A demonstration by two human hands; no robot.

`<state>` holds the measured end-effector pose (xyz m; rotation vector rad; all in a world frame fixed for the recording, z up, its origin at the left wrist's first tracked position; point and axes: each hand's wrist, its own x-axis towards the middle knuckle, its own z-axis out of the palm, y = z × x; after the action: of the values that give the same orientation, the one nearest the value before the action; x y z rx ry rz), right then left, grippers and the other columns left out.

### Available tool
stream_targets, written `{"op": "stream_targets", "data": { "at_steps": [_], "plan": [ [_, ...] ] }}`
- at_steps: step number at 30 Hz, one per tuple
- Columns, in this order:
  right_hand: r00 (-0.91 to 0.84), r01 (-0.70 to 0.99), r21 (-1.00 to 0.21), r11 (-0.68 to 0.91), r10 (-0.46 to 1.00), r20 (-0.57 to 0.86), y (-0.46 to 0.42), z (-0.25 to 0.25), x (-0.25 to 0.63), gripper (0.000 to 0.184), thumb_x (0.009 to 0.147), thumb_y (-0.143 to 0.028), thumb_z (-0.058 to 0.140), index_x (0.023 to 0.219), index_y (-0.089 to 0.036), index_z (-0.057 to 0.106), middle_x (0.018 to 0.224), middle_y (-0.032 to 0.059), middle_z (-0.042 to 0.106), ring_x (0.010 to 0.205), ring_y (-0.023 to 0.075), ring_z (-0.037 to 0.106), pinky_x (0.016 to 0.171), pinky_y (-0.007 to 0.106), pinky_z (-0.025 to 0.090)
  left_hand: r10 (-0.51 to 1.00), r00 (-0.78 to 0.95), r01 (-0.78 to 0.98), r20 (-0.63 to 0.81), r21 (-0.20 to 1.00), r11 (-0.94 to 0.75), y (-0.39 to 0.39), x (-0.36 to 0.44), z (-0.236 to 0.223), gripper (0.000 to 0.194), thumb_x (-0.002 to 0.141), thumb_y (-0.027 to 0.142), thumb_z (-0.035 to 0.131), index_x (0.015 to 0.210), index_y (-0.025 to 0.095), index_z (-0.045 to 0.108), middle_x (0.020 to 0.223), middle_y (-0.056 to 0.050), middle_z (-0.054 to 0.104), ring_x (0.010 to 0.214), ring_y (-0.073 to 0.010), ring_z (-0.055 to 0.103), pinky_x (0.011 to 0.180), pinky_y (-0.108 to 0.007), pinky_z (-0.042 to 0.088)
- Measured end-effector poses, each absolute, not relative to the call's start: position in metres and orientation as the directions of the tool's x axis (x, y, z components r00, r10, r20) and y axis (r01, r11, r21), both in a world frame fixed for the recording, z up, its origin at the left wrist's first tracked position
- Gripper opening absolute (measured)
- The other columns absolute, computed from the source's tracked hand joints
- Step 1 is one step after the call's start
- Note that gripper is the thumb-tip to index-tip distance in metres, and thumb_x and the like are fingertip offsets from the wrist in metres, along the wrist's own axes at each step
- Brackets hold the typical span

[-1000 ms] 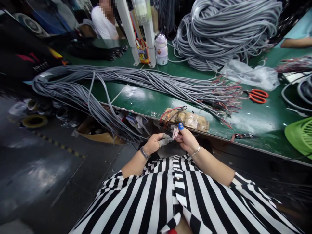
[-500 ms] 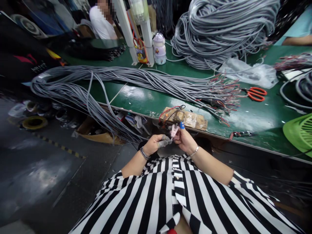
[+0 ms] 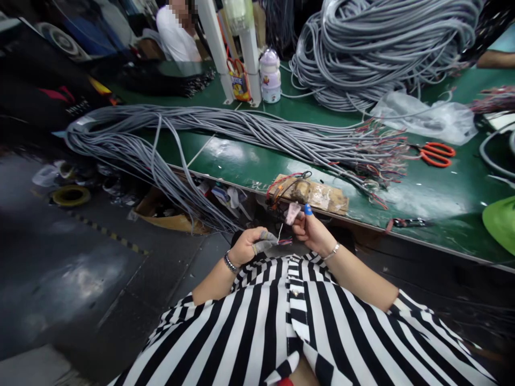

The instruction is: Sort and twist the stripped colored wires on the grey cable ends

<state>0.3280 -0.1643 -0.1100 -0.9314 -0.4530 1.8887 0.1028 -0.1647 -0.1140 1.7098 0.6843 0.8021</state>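
My left hand (image 3: 250,246), with grey coverings on its fingers, is closed around the end of a grey cable. Thin coloured wires (image 3: 285,242) stick out from its fingertips to the right. A white strand (image 3: 280,231) rises from these wires. My right hand (image 3: 316,235), a blue cover on the thumb, pinches a small pale pink object (image 3: 293,213) whose kind I cannot make out. Both hands are in front of the table edge, a short way apart. Just beyond them a wooden block (image 3: 328,198) carries red and black leads and a brown lump.
A long bundle of grey cables (image 3: 241,131) lies along the green table (image 3: 225,155) and hangs over its edge at left. Orange-handled scissors (image 3: 438,154), a plastic bag (image 3: 434,119), a bottle (image 3: 270,78) and a big cable coil (image 3: 386,53) stand beyond. A person (image 3: 177,35) sits across.
My hands have moved apart: the left slightly left and down, the right slightly right with the pink object. The wires and white strand between them now show. The view has shifted a little.
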Motion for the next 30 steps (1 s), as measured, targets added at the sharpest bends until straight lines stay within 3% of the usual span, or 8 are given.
{"op": "stream_targets", "data": {
  "at_steps": [8, 12, 19, 23, 30],
  "plan": [
    [-0.253, -0.450, -0.798, -0.400, 0.915, -0.315, -0.158, -0.094, 0.326, 0.040, 0.071, -0.053, 0.072, 0.073, -0.016, 0.056, 0.051, -0.0074, 0.036, 0.044, 0.0036, 0.018, 0.039, 0.018, 0.005, 0.818, 0.554, 0.037, 0.153, 0.977, -0.208, -0.143, 0.120, -0.109, 0.029, 0.083, 0.040, 0.066, 0.087, 0.012, 0.073, 0.080, -0.006, 0.067, 0.073, -0.0134, 0.061, 0.070, -0.024, 0.048],
    [-0.200, -0.435, -0.839, -0.326, 0.944, -0.262, -0.160, -0.104, 0.324, 0.050, 0.075, -0.066, 0.061, 0.071, -0.016, 0.057, 0.047, -0.0070, 0.034, 0.042, 0.0046, 0.019, 0.039, 0.019, 0.007, 0.814, 0.565, 0.027, 0.133, 0.983, -0.179, -0.138, 0.126, -0.110, 0.029, 0.083, 0.040, 0.067, 0.089, 0.012, 0.074, 0.081, -0.007, 0.068, 0.074, -0.0136, 0.061, 0.071, -0.024, 0.048],
    [-0.255, -0.540, -0.723, -0.431, 0.902, -0.348, -0.152, -0.115, 0.319, 0.056, 0.068, -0.069, 0.067, 0.076, -0.014, 0.064, 0.051, -0.0030, 0.046, 0.043, 0.0043, 0.019, 0.037, 0.019, 0.007, 0.788, 0.608, -0.030, 0.097, 0.995, -0.099, -0.134, 0.129, -0.115, 0.032, 0.081, 0.041, 0.068, 0.088, 0.011, 0.073, 0.079, -0.006, 0.066, 0.071, -0.0124, 0.059, 0.071, -0.024, 0.047],
    [-0.166, -0.619, -0.679, -0.394, 0.911, -0.377, -0.148, -0.115, 0.313, 0.050, 0.066, -0.063, 0.074, 0.072, -0.015, 0.061, 0.061, 0.0016, 0.059, 0.041, 0.0026, 0.022, 0.035, 0.018, 0.010, 0.772, 0.631, -0.029, 0.069, 0.997, -0.065, -0.132, 0.131, -0.121, 0.034, 0.081, 0.043, 0.068, 0.088, 0.010, 0.073, 0.079, -0.006, 0.066, 0.071, -0.0126, 0.058, 0.070, -0.024, 0.047],
    [-0.155, -0.618, -0.685, -0.385, 0.914, -0.374, -0.150, -0.120, 0.310, 0.057, 0.069, -0.071, 0.065, 0.073, -0.015, 0.063, 0.052, -0.0007, 0.053, 0.039, 0.0034, 0.024, 0.035, 0.017, 0.011, 0.777, 0.628, -0.022, 0.049, 0.999, -0.045, -0.135, 0.133, -0.126, 0.038, 0.079, 0.047, 0.069, 0.085, 0.010, 0.073, 0.076, -0.006, 0.065, 0.069, -0.0127, 0.057, 0.068, -0.024, 0.047]
  ]
}}
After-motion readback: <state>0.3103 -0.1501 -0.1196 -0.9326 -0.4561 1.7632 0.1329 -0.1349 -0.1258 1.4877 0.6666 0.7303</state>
